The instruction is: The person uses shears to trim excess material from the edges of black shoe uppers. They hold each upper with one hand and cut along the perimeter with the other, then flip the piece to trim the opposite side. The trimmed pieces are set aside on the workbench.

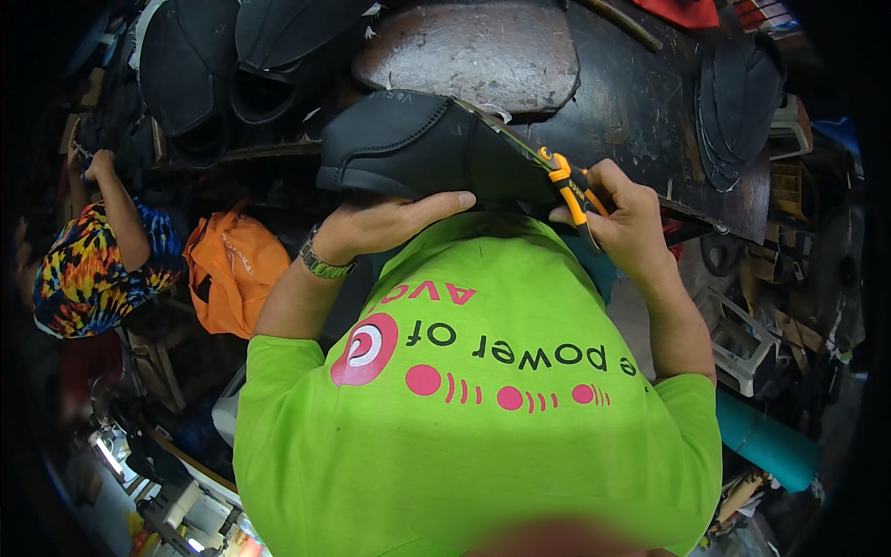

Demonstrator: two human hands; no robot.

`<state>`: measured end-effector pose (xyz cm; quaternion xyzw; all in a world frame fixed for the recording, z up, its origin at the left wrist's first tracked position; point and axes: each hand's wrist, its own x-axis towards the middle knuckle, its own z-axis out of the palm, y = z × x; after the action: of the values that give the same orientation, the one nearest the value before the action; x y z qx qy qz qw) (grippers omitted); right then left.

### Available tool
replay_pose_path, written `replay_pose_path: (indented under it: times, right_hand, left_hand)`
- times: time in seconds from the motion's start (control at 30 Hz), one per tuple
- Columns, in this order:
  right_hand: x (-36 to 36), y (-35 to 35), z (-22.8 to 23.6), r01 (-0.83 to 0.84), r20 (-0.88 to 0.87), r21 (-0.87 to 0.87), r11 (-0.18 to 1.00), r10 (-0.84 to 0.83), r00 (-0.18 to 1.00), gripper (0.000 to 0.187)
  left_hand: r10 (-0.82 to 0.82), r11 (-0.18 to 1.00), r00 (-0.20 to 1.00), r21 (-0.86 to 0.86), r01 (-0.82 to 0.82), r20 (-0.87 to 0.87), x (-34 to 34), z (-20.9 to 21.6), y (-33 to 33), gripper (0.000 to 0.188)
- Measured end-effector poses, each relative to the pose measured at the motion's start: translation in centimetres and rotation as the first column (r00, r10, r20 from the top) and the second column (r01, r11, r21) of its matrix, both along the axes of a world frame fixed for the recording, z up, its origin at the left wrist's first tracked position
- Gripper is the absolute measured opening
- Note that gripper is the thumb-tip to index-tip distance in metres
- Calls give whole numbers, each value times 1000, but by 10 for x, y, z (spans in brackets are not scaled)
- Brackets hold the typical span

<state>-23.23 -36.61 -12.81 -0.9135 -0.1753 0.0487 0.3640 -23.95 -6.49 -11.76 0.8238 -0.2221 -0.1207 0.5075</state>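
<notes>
A black shoe upper (394,144) with a curved line of stitching lies across in front of my chest, at the near edge of the workbench. Its heel end points left. My left hand (399,221) grips it from below, the thumb lying along its near side and the other fingers hidden behind it. In my right hand (624,209) are pliers (571,190) with yellow-orange and black handles. Their head meets the right end of the upper, where a thin pale edge runs along its rim. Whether the jaws pinch the material I cannot tell.
Beyond the upper, a worn flat board (473,60) rests on the dark workbench (640,130). More black uppers (190,70) stand at the far left, and a stack of black pieces (738,111) lies at right. Left of me are an orange bag (237,269) and a person (102,260).
</notes>
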Motion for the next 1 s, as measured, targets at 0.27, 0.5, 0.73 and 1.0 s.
replay_pose_path:
  times: [0.27,0.5,0.73,1.0]
  right_hand:
    - [5,-5,-8,8,-578,361,933,217,786,51]
    - [5,3,-11,44,-570,445,894,245,784,44]
    - [1,2,-10,-4,-517,389,921,222,827,46]
    - [6,1,3,150,-347,544,826,59,936,33]
  left_hand:
    - [-55,998,997,-20,56,58,2,5,7,20]
    - [-41,996,998,-81,44,42,1,0,10,20]
    - [-70,997,992,-38,74,101,0,1,12,20]
    - [-137,990,882,40,134,451,10,41,1,22]
